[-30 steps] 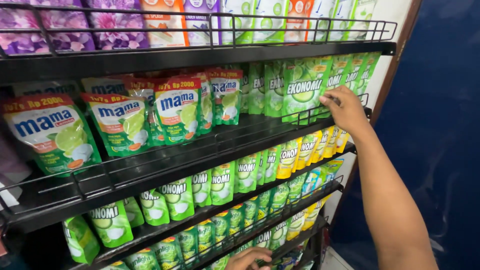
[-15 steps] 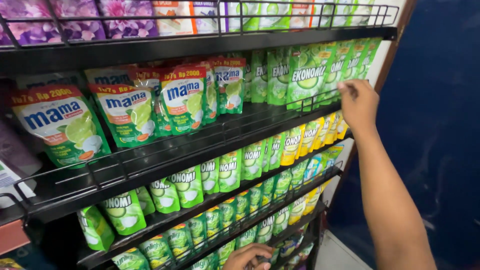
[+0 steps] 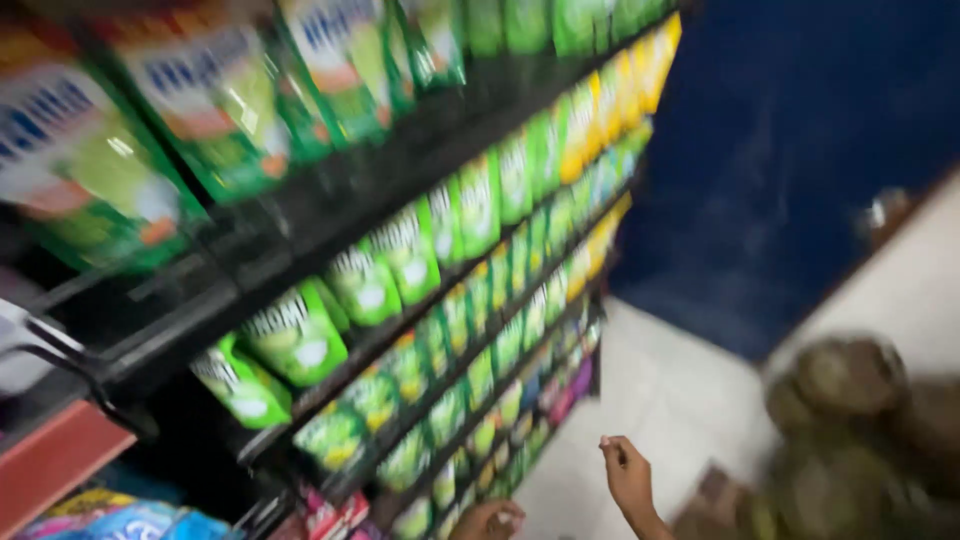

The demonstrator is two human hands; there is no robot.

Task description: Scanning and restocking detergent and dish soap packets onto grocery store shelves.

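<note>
Green pouches point(image 3: 300, 335) stand in rows on the black wire shelves point(image 3: 330, 215) of a tall rack, which fills the left half of the blurred head view; yellow pouches point(image 3: 585, 125) sit among them toward the far end. The right hand point(image 3: 628, 475) hangs low in front of the bottom rows, over the pale floor point(image 3: 660, 400), apart from the pouches and holding nothing, its fingers point(image 3: 612, 452) loosely curled. The left hand point(image 3: 490, 520) shows only in part at the bottom edge, just beside the lowest green pouches; whether it touches them or whether its fingers are bent or spread cannot be told. A dark blue wall point(image 3: 800, 150) stands behind the rack's far end. At lower right lies a blurred brownish heap point(image 3: 850, 430), too smeared to make out.
</note>
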